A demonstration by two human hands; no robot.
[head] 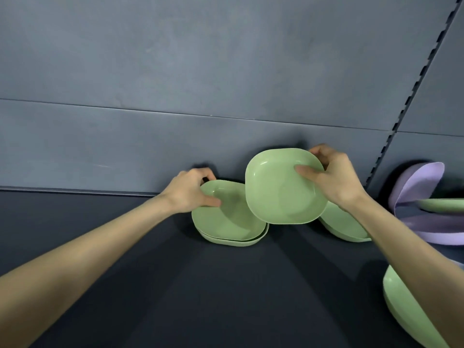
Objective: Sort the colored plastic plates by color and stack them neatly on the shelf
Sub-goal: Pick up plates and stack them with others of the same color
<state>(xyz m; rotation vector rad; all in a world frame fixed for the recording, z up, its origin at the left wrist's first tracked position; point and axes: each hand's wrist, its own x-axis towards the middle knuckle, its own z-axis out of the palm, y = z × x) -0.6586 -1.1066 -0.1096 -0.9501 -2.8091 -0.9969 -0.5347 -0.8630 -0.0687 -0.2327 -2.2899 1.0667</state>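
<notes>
On the dark shelf, close to the grey back panel, sits a low stack of green plates. I count at least two nested rims, possibly three; the edges blur together. The person's left hand grips the stack's far left corner, thumb lying inside the top plate and fingers curled over its rim.

Just to the right, the right hand holds one single green plate up off the shelf, tilted so that its hollow faces the viewer. The thumb presses on the inner face and the fingers wrap behind the top right corner. Its lower left edge overlaps the stack in this view.

Below the right wrist another green plate lies on the shelf. Farther right, one purple plate leans upright against the panel beside a slotted upright, a flat purple plate lies below it, and a green rim shows between them. At the bottom right corner two more stacked green plates are cut off by the frame.
</notes>
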